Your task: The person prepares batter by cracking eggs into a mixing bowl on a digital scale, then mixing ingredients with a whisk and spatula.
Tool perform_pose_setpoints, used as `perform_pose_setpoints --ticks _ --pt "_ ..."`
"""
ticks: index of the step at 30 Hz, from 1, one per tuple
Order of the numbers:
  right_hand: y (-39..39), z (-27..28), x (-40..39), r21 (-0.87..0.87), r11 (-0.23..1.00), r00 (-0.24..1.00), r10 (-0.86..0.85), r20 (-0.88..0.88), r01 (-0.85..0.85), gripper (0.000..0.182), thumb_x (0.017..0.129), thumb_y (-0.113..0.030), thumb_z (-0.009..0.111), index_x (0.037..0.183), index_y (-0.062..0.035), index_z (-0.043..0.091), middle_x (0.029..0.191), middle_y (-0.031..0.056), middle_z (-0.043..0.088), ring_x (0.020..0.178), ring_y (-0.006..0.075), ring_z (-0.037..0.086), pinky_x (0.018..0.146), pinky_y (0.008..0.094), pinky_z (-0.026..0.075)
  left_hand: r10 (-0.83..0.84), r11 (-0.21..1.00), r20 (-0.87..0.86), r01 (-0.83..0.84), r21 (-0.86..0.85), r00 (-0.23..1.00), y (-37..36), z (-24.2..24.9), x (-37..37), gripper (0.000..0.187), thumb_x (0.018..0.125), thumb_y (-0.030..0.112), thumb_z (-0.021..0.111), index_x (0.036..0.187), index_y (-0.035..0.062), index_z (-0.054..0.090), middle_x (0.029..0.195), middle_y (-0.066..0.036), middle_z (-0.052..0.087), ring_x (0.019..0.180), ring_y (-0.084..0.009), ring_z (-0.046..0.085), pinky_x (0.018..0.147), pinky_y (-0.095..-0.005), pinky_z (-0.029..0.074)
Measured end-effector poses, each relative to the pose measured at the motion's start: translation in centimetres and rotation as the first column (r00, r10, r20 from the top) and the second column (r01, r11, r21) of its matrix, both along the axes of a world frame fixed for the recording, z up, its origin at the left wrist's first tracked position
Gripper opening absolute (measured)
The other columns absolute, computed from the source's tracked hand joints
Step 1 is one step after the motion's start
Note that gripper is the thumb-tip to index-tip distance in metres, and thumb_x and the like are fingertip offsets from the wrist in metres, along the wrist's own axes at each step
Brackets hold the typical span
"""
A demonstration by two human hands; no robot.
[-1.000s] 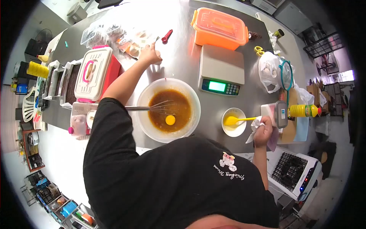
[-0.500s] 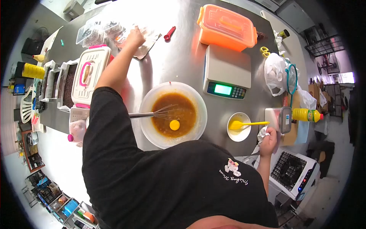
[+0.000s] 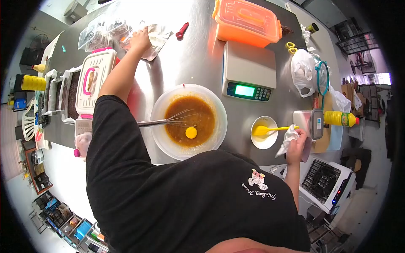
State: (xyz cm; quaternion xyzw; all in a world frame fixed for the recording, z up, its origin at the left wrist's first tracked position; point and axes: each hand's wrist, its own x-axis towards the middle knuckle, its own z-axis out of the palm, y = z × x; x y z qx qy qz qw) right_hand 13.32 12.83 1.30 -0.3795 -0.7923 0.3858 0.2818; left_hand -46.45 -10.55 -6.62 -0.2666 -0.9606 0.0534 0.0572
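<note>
A person in a black shirt (image 3: 190, 198) leaned over a shiny metal table (image 3: 198, 63). Closest in, the right hand (image 3: 296, 143) was at the table's edge with its fingers closed around a crumpled white tissue (image 3: 287, 137). Just beside it stood a small white bowl (image 3: 263, 133) with a yellow spatula (image 3: 270, 129) resting in it, the handle pointing toward that hand. A clear box (image 3: 310, 123) sat just past the hand, and a yellow bottle (image 3: 339, 119) lay next to the box.

Right in front of the person was a big clear bowl (image 3: 189, 121) of brown batter (image 3: 190, 116). A whole egg yolk (image 3: 191, 133) sat on the batter, and a metal whisk (image 3: 168, 121) leaned in the bowl with its handle sticking out to the left — no hand was on it.

Behind the bowl was a scale (image 3: 249, 71) with a lit green screen. To its right lay a white plastic bag (image 3: 303, 71) and yellow scissors (image 3: 290, 47). An orange box (image 3: 247, 23) stood at the far side.

The left arm stretched far across the table. The left hand (image 3: 139, 40) was pressed down on a clear bag (image 3: 156, 38), but I could not tell if the fingers were gripping it. Near it were clear tubs (image 3: 99, 36), a white and pink box (image 3: 95, 80) and a red scoop (image 3: 182, 30).
</note>
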Motion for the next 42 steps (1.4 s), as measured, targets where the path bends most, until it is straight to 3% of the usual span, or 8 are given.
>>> perform_pose_setpoints --ticks 8,14,17,21,24,28,34,42 --pt "-0.3 1.4 -3.0 -0.038 0.990 0.989 0.136 0.066 -0.133 0.009 0.076 -0.002 0.054 0.085 -0.0014 0.051 0.076 0.0052 0.051 0.069 0.0106 0.050 0.064 0.0236 0.042 -0.467 0.825 0.285 0.296 0.482 0.837 5.9 7.0 10.9 0.054 0.073 0.027 0.068 0.120 0.0087 0.048 0.113 -0.015 0.053 0.106 -0.0306 0.049 0.091 -0.0394 0.039" --pt "-4.3 4.3 -12.8 0.162 0.940 0.940 0.320 -0.120 -0.300 0.012 0.072 -0.002 0.061 0.083 -0.0029 0.056 0.071 0.0066 0.052 0.063 0.0186 0.051 0.061 0.0288 0.043 -0.715 0.699 0.594 -0.360 0.618 -0.368 7.6 13.2 29.4 0.039 0.086 0.017 0.057 0.122 0.0081 0.047 0.106 -0.005 0.056 0.099 -0.0130 0.054 0.085 -0.0304 0.045" --pt "-5.5 5.7 -14.5 0.272 0.892 0.930 0.365 0.040 -0.362 0.049 0.067 -0.002 0.059 0.112 -0.0071 0.043 0.105 0.0124 0.041 0.096 0.0256 0.043 0.084 0.0366 0.039 -0.669 0.731 0.566 -0.568 0.379 -0.482 7.8 12.1 30.2 0.033 0.086 0.016 0.057 0.116 0.0035 0.052 0.102 -0.006 0.058 0.094 -0.0126 0.056 0.084 -0.0295 0.046" --pt "-4.2 5.1 -11.6 0.229 0.890 0.919 0.380 0.102 -0.393 0.068 0.065 -0.002 0.056 0.127 -0.0101 0.031 0.120 0.0128 0.030 0.109 0.0275 0.035 0.093 0.0395 0.035 -0.735 0.600 0.617 -0.154 0.785 0.280 8.2 7.8 21.8 0.026 0.084 0.014 0.056 0.106 0.0004 0.060 0.097 -0.008 0.063 0.085 -0.0129 0.060 0.078 -0.0279 0.049" --pt "-2.5 4.1 -7.7 0.175 0.933 0.937 0.277 0.212 -0.315 0.068 0.064 -0.002 0.055 0.127 -0.0099 0.032 0.121 0.0131 0.029 0.111 0.0285 0.034 0.096 0.0386 0.033 -0.601 0.592 -0.014 0.458 0.663 0.799 5.8 5.4 13.3 0.023 0.080 0.009 0.054 0.101 0.0076 0.063 0.096 -0.014 0.063 0.082 -0.0231 0.063 0.074 -0.0317 0.050" --pt "-1.2 2.4 -3.3 0.096 0.973 0.934 0.171 0.313 -0.211 0.066 0.064 -0.001 0.054 0.127 -0.0103 0.034 0.121 0.0143 0.029 0.112 0.0293 0.033 0.095 0.0379 0.033 -0.479 0.871 0.263 0.491 0.022 0.837 3.0 -2.0 8.1 0.017 0.080 0.013 0.050 0.088 0.0076 0.065 0.093 -0.014 0.062 0.083 -0.0296 0.060 0.074 -0.0368 0.049" --pt "-0.8 1.6 -0.1 0.090 0.983 0.922 0.118 0.368 -0.161 0.063 0.066 -0.001 0.053 0.125 -0.0120 0.037 0.120 0.0152 0.032 0.112 0.0280 0.035 0.093 0.0370 0.033 -0.371 0.847 0.327 0.172 0.502 0.869 2.5 -5.4 10.8 0.017 0.076 0.014 0.056 0.088 0.0093 0.068 0.092 -0.014 0.062 0.081 -0.0303 0.061 0.075 -0.0357 0.048" --pt "-1.6 1.6 -0.2 0.029 0.979 0.907 0.175 0.384 -0.201 0.060 0.066 -0.001 0.053 0.123 -0.0117 0.040 0.120 0.0141 0.033 0.112 0.0281 0.035 0.091 0.0364 0.034 -0.795 0.606 0.498 0.500 0.619 0.346 5.0 -5.0 14.1 0.019 0.073 0.008 0.057 0.088 0.0088 0.068 0.083 -0.012 0.061 0.081 -0.0248 0.058 0.075 -0.0328 0.047"
